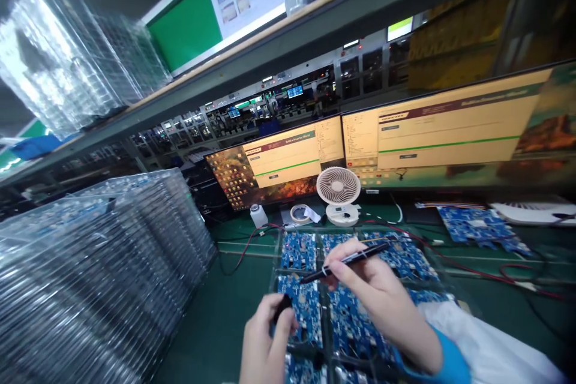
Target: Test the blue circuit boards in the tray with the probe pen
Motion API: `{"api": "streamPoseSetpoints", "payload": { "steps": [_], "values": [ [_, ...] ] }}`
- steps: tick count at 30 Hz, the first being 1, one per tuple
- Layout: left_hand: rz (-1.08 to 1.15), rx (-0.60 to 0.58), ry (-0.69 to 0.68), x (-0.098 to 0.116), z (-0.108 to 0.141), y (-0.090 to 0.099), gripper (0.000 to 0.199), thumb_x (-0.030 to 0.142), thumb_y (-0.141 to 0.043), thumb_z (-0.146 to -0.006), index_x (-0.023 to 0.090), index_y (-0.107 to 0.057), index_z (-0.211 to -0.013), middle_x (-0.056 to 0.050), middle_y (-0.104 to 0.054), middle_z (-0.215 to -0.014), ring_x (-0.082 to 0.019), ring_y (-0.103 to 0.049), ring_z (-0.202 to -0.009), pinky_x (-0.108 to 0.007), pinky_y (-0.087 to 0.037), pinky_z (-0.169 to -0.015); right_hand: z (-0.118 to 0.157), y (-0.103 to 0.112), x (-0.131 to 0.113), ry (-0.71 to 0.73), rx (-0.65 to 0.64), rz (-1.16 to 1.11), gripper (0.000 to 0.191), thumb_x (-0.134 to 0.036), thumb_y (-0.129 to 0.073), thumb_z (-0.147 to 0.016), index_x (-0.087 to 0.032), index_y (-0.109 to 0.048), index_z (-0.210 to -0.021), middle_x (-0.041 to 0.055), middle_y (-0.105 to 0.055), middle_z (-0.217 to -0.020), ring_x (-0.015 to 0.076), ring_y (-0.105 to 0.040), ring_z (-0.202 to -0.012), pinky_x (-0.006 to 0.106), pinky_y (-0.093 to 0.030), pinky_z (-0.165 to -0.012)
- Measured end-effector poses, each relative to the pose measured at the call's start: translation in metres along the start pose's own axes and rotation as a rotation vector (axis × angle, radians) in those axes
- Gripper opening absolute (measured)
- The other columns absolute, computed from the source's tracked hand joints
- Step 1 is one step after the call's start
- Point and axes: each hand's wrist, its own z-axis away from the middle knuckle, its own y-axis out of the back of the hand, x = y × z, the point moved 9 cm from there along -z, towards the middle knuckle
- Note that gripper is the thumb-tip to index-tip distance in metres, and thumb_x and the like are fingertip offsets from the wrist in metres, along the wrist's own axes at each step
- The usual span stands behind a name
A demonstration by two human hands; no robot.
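Between the thumb and fingers of my right hand (371,285) is a black marker pen (353,258), its tip pointing left and down over the blue circuit boards (299,251). My left hand (270,327) is closed on a small black object (282,307), perhaps the pen's cap, at the left edge of the boards. Several blue boards lie in a clear tray with dividers below both hands. Part of the tray is hidden under my right hand and forearm.
Tall stacks of clear plastic trays (135,246) stand at the left. Behind the boards are a white fan (338,186), a tape roll (298,213), a white bottle (258,216) and two monitors (288,159). Red wires and another blue board (479,225) lie at the right.
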Motion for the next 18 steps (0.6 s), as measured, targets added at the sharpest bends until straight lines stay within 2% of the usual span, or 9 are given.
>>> {"api": "streamPoseSetpoints", "payload": {
  "steps": [3, 5, 9, 12, 14, 16, 18],
  "values": [
    [0.050, -0.151, -0.040, 0.029, -0.006, -0.025, 0.030, 0.048, -0.053, -0.084, 0.021, -0.062, -0.092, -0.002, -0.070, -0.075, -0.017, -0.064, -0.073, -0.026, -0.049, -0.070, 0.010, 0.009, -0.027, 0.060, 0.034, -0.054, 0.045, -0.057, -0.064, -0.105, -0.014, -0.054, -0.092, 0.0045, -0.051, -0.087, 0.0163, -0.055, -0.070, 0.021, -0.052, -0.064],
    [0.052, -0.174, -0.058, 0.041, -0.001, -0.029, 0.026, 0.044, -0.055, -0.084, 0.021, -0.062, -0.093, -0.002, -0.071, -0.078, -0.017, -0.065, -0.075, -0.026, -0.049, -0.072, 0.015, 0.013, -0.037, 0.073, 0.041, -0.062, 0.044, -0.056, -0.066, -0.104, -0.014, -0.054, -0.092, 0.0044, -0.050, -0.086, 0.0161, -0.055, -0.068, 0.021, -0.052, -0.062],
    [0.039, -0.223, -0.090, 0.055, 0.015, -0.035, 0.023, 0.041, -0.054, -0.086, 0.021, -0.064, -0.093, -0.002, -0.071, -0.075, -0.017, -0.064, -0.073, -0.026, -0.048, -0.071, 0.024, 0.013, -0.047, 0.031, 0.007, -0.014, 0.050, -0.061, -0.066, -0.102, -0.014, -0.053, -0.088, 0.0038, -0.049, -0.079, 0.0162, -0.053, -0.066, 0.020, -0.051, -0.061],
    [0.037, -0.306, -0.145, 0.059, 0.027, -0.048, 0.031, 0.047, -0.052, -0.087, 0.020, -0.067, -0.090, -0.002, -0.068, -0.074, -0.016, -0.059, -0.073, -0.026, -0.044, -0.070, 0.041, 0.009, -0.043, -0.039, -0.064, 0.015, 0.053, -0.064, -0.064, -0.102, -0.014, -0.054, -0.087, 0.0034, -0.048, -0.078, 0.0162, -0.052, -0.067, 0.020, -0.049, -0.061],
    [0.143, -0.441, -0.138, 0.055, 0.038, -0.067, 0.045, 0.059, -0.051, -0.085, 0.017, -0.066, -0.082, -0.001, -0.060, -0.066, -0.012, -0.051, -0.065, -0.024, -0.039, -0.063, 0.059, 0.008, -0.040, -0.055, -0.091, 0.019, 0.051, -0.063, -0.062, -0.104, -0.015, -0.056, -0.088, 0.0041, -0.049, -0.080, 0.0168, -0.052, -0.070, 0.020, -0.048, -0.062],
    [0.338, -0.638, -0.037, 0.047, 0.054, -0.091, 0.057, 0.072, -0.053, -0.076, 0.015, -0.062, -0.072, 0.002, -0.050, -0.058, -0.008, -0.041, -0.053, -0.022, -0.033, -0.053, 0.079, 0.013, -0.039, -0.031, -0.088, 0.021, 0.047, -0.059, -0.058, -0.107, -0.016, -0.059, -0.090, 0.0050, -0.050, -0.083, 0.0180, -0.052, -0.074, 0.022, -0.048, -0.066],
    [0.498, -0.840, 0.091, 0.043, 0.070, -0.112, 0.063, 0.078, -0.058, -0.066, 0.015, -0.058, -0.070, 0.004, -0.047, -0.057, -0.004, -0.035, -0.046, -0.020, -0.029, -0.049, 0.100, 0.019, -0.033, -0.023, -0.113, 0.036, 0.043, -0.056, -0.055, -0.109, -0.017, -0.060, -0.090, 0.0053, -0.051, -0.084, 0.0191, -0.053, -0.078, 0.025, -0.049, -0.071]
  ]
}}
